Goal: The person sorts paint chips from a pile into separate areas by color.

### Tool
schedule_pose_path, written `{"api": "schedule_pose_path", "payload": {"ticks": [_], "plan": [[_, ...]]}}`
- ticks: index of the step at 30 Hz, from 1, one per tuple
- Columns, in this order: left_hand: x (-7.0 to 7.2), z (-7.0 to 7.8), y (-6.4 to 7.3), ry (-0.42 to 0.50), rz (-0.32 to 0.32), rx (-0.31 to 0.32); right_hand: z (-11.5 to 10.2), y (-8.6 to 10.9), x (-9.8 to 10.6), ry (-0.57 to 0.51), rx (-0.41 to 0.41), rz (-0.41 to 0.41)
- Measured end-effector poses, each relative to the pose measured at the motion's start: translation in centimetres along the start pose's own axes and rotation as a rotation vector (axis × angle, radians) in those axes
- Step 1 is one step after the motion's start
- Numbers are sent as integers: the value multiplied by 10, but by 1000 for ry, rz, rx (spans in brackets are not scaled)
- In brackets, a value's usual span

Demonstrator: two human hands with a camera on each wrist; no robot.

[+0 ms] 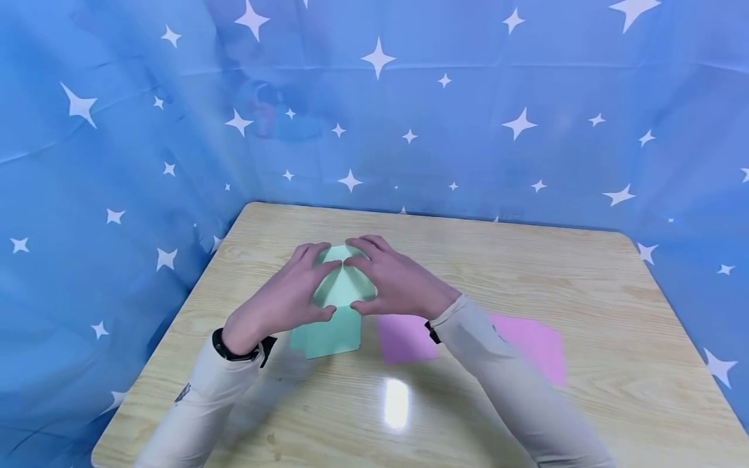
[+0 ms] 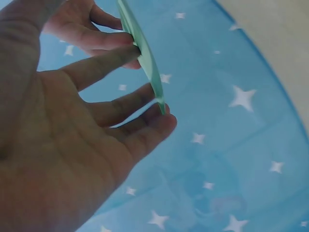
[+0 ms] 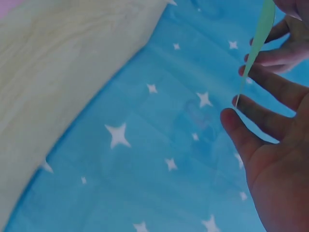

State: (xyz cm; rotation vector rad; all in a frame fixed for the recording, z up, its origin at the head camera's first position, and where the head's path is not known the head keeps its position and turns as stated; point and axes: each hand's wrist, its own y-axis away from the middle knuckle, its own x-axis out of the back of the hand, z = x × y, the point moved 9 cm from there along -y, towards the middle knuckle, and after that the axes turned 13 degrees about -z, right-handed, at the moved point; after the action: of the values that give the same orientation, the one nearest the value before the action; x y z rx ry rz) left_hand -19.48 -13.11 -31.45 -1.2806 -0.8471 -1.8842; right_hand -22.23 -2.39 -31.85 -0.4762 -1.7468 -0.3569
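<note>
A thin sheet of light green paper (image 1: 346,289) is held up over the table between both hands. My left hand (image 1: 289,292) pinches its left edge, the fingers spread along it. On the opposite edge, my right hand (image 1: 404,279) grips it with its fingertips. The left wrist view shows the sheet (image 2: 147,53) nearly edge-on and slightly bowed, with its corner between the last fingers. From the right wrist, the same sheet (image 3: 263,29) appears as a narrow curved strip. Below the hands, darker green sheets (image 1: 333,336) lie overlapping on the table.
Pink sheets lie right of the green ones: one pink sheet (image 1: 407,342) near the middle, and more pink paper (image 1: 538,344) partly behind the right sleeve (image 1: 509,377). The wooden table (image 1: 614,312) stands against a blue star-patterned curtain (image 1: 433,156).
</note>
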Motion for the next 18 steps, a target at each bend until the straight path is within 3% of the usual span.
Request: {"api": "schedule_pose_path", "payload": {"ticks": [9,18], "plan": [[-46,-35,9,115,-83,11,-2,-26,-58,-55,-30,-117],[-96,-56,6,126,-183,34,2,-35,-115,-110,-77,-248]]}}
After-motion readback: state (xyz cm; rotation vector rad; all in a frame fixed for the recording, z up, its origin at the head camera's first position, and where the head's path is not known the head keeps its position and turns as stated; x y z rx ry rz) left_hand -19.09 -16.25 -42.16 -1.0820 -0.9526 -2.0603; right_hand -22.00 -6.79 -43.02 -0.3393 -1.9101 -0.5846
